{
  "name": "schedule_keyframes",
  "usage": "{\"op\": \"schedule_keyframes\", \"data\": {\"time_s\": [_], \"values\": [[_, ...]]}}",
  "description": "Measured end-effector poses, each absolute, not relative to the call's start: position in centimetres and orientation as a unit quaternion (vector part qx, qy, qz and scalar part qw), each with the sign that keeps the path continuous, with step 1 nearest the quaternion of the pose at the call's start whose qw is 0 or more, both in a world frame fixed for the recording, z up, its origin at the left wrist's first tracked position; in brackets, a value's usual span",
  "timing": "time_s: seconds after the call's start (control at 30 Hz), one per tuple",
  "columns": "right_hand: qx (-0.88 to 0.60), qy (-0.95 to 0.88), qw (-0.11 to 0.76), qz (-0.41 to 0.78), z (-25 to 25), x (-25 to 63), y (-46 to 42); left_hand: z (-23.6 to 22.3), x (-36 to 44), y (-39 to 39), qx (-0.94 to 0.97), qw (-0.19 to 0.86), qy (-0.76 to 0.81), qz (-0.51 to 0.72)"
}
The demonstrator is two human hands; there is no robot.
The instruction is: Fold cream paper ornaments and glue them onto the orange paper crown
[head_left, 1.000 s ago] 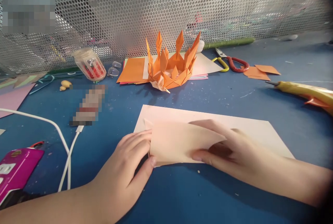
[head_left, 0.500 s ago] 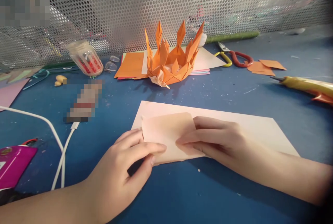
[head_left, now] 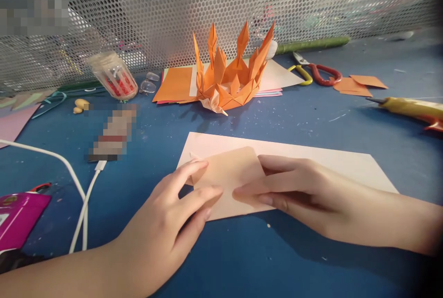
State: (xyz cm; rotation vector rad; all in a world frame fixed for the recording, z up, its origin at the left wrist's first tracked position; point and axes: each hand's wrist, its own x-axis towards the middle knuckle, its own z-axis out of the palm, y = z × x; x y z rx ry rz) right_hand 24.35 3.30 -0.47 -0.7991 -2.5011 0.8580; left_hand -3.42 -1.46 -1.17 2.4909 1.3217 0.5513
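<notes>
Blue tabletop (head_left: 228, 261): left hand (head_left: 169, 210) presses spread fingers onto a cream paper piece (head_left: 226, 171); right hand (head_left: 304, 192) lays slightly parted fingers across it. Piece overlaps a pale rectangular sheet (head_left: 318, 162). Beyond, a tilted transparent ribbed jar (head_left: 110, 73) contains red pieces (head_left: 122, 86). Glossy magenta object (head_left: 26, 217): white label (head_left: 2, 219) illegible.

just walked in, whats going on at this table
A person's bare left hand rests on the left part of a small, pale peach sheet of paper, and the bare right hand on its right part. It overlaps a larger, pale pink sheet of paper on the blue table. Beyond the sheets stands a spiky, crown-shaped orange folded-paper piece, which neither hand touches.
</notes>
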Motion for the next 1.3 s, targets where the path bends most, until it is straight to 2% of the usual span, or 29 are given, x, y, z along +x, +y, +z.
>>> {"op": "schedule_keyframes", "data": {"time_s": [0.3, 0.47, 0.67, 0.9, 1.03, 1.3], "values": [[-0.280, -0.902, 0.262, 0.199, -1.7, 23.7, 3.0, -0.9, -3.3, -1.5, 0.892, 0.090, 0.429, 0.112], [-0.277, -0.909, 0.259, 0.175, -1.9, 23.7, 2.5, -0.8, -3.4, -1.2, 0.899, 0.082, 0.419, 0.095], [-0.255, -0.928, 0.270, 0.023, -1.9, 24.3, 2.1, -0.5, -3.3, -0.7, 0.902, 0.078, 0.415, 0.088], [-0.147, -0.971, 0.188, 0.028, -1.0, 23.7, 2.6, -0.5, -3.3, -0.6, 0.898, 0.085, 0.421, 0.095], [-0.136, -0.973, 0.186, -0.013, -0.7, 23.4, 2.5, -0.6, -3.3, -0.4, 0.897, 0.088, 0.420, 0.100], [-0.143, -0.972, 0.184, -0.010, -0.5, 23.2, 2.4, -0.3, -3.4, -0.4, 0.893, 0.105, 0.430, 0.084]]}}
